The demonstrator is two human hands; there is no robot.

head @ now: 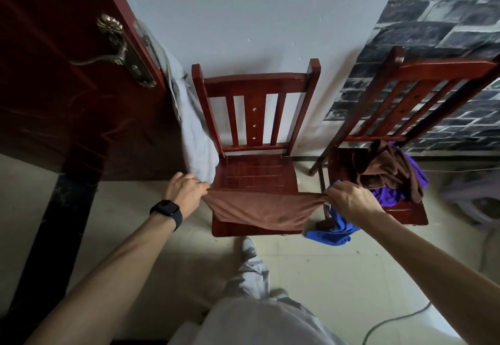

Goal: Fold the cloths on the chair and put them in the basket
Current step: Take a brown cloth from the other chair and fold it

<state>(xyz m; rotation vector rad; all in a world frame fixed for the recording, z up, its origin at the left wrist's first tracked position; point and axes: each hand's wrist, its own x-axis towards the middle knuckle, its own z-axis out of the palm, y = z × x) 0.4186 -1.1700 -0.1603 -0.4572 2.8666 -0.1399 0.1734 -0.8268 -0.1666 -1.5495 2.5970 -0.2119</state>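
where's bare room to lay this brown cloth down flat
Free: the middle chair's seat, between its backrest and the held brown cloth. Crowded: the right chair, under a crumpled brown cloth and purple cloth; blue cloth between the chairs.

Head-worn wide-angle camera looks forward and down, close above the centre chair (254,171).

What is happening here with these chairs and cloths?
A person holds a brown cloth stretched between left hand and right hand over the front of a wooden chair. A pile of cloths, brown and purple, lies on the second chair to the right; a blue cloth trails beside it to the floor. I see no basket.
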